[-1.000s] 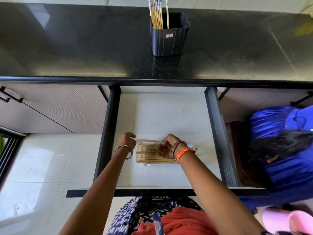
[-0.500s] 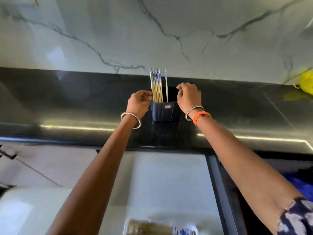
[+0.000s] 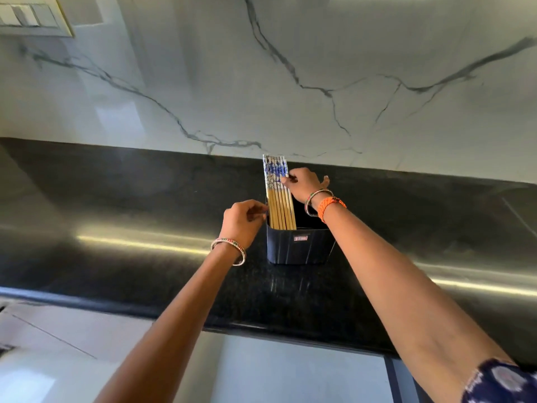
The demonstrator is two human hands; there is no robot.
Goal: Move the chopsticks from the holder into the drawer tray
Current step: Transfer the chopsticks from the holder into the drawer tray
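Upright in the holder (image 3: 299, 245), the chopsticks (image 3: 277, 193) stand between my hands: my right hand (image 3: 302, 183) pinches their patterned tops, nearer; my left hand (image 3: 242, 221), curled, grips the holder's rim.

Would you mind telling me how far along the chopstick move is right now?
Done: nothing this view can confirm, as the tray is out of frame. In hand: the right hand pinches the chopsticks standing in the holder; the left hand touches its rim. Left: lifting the bundle out and carrying it down.

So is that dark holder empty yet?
No. The holder has a row of chopsticks standing upright against its left side.
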